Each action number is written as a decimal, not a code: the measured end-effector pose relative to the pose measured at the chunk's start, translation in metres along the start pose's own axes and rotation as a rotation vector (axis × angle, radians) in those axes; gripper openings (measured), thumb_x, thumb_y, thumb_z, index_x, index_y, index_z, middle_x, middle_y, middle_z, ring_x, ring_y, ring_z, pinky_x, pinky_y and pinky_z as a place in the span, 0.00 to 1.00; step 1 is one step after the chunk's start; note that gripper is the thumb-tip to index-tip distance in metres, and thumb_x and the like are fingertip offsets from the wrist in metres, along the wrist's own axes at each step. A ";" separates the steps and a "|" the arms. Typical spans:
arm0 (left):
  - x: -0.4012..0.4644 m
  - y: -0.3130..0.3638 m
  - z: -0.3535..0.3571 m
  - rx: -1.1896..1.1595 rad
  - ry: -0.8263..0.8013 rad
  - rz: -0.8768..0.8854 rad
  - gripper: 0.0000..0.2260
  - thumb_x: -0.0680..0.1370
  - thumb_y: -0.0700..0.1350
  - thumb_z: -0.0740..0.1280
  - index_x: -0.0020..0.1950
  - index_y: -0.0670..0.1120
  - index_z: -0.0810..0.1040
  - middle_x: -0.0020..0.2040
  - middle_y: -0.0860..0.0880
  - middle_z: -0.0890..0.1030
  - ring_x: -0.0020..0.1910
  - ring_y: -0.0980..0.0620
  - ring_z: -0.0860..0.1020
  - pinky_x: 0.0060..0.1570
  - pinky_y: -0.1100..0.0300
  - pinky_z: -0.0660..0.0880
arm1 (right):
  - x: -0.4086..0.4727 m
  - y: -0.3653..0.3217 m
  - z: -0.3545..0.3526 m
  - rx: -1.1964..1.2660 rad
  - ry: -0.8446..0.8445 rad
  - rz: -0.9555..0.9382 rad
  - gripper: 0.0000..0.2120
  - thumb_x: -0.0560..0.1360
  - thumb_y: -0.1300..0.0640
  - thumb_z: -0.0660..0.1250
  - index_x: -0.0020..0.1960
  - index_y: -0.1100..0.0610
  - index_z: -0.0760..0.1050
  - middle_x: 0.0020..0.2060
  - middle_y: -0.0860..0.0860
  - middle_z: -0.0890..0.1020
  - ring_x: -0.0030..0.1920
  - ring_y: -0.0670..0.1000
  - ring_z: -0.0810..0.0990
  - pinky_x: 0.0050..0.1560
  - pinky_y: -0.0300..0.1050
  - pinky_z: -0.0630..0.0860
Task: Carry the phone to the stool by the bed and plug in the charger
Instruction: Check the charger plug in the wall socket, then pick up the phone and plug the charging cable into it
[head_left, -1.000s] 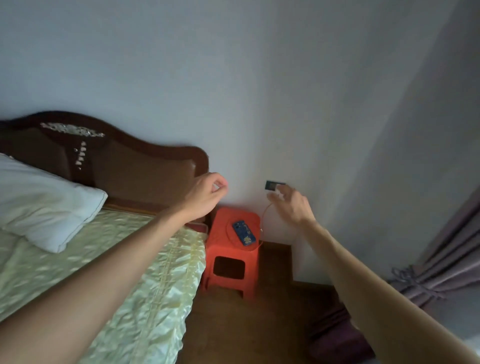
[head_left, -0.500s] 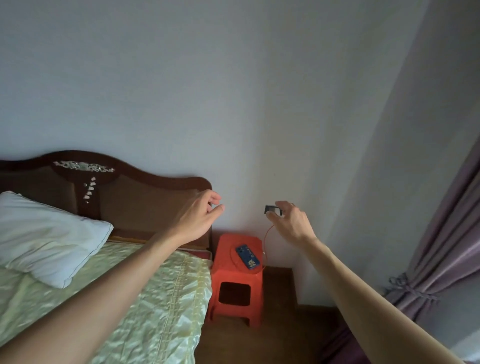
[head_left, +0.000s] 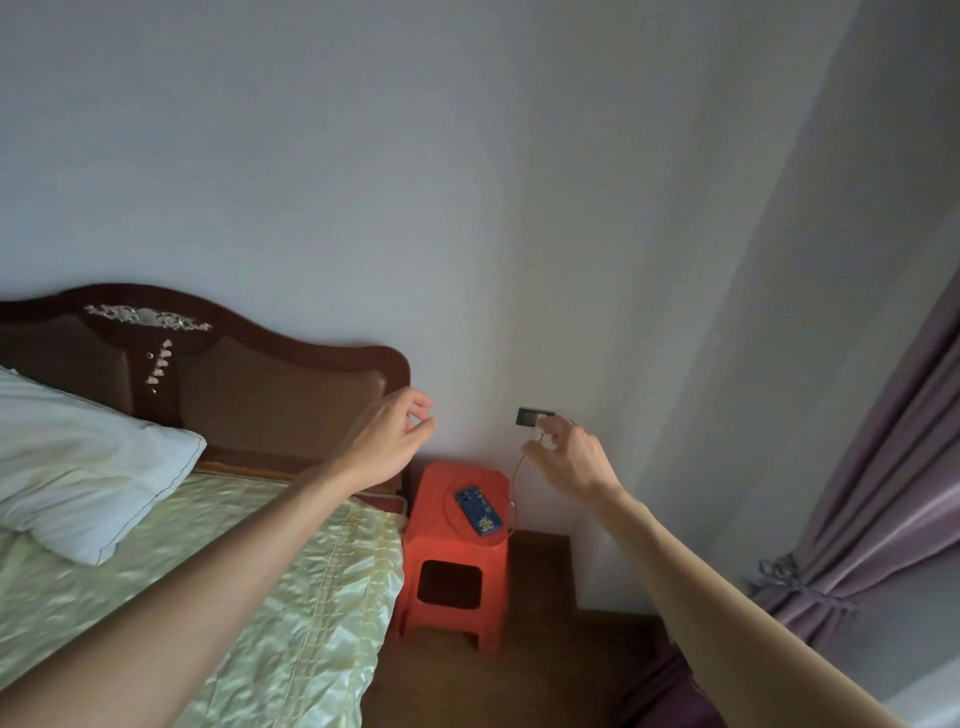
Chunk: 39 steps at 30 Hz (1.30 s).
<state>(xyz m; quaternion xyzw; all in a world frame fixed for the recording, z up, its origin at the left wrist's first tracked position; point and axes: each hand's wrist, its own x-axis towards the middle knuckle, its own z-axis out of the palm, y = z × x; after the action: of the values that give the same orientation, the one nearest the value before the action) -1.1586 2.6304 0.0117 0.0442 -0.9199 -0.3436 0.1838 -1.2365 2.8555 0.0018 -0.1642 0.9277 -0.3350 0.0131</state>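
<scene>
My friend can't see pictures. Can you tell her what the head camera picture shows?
A person's right hand reaches to a dark wall socket, fingers by a thin red cable that hangs toward a blue phone lying on an orange plastic stool beside a bed. The empty left hand hovers nearby.

The red plastic stool (head_left: 457, 551) stands in a narrow slot, its left side just beside the bed with the pale green satin cover (head_left: 291, 597), its far side close to the white wall (head_left: 467, 208). A blue phone (head_left: 479, 510) and a thin red cable (head_left: 517, 483) take the right part of its seat; the left part is bare. Above the stool the air is open, between the left hand (head_left: 387, 441) and the right hand (head_left: 569, 460) at the dark wall socket (head_left: 530, 417). To the right, bare wooden floor (head_left: 545, 670) lies open up to the mauve curtain (head_left: 893, 493).
</scene>
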 end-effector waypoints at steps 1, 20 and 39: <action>0.003 0.001 0.007 0.008 -0.007 -0.010 0.12 0.77 0.45 0.65 0.59 0.43 0.76 0.54 0.47 0.81 0.45 0.52 0.77 0.50 0.59 0.73 | 0.001 0.005 0.001 0.000 -0.013 -0.004 0.25 0.76 0.53 0.65 0.71 0.59 0.70 0.69 0.56 0.75 0.67 0.57 0.74 0.60 0.45 0.70; 0.095 -0.094 0.115 -0.050 -0.173 -0.227 0.10 0.77 0.44 0.65 0.56 0.42 0.78 0.51 0.46 0.81 0.49 0.51 0.80 0.52 0.59 0.76 | 0.144 0.094 0.105 -0.001 -0.352 0.106 0.19 0.77 0.53 0.61 0.65 0.59 0.73 0.57 0.57 0.81 0.51 0.56 0.82 0.34 0.36 0.71; 0.237 -0.338 0.295 -0.178 -0.502 -0.713 0.06 0.76 0.45 0.64 0.52 0.47 0.76 0.46 0.50 0.80 0.48 0.50 0.80 0.44 0.62 0.72 | 0.343 0.224 0.315 -0.172 -0.677 0.437 0.23 0.73 0.52 0.67 0.64 0.62 0.72 0.57 0.62 0.79 0.56 0.62 0.79 0.54 0.52 0.77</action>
<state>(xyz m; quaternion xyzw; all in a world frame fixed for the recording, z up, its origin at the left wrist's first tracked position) -1.5029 2.5062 -0.3400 0.2580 -0.8300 -0.4636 -0.1723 -1.5847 2.7152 -0.3530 -0.0649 0.9086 -0.1728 0.3745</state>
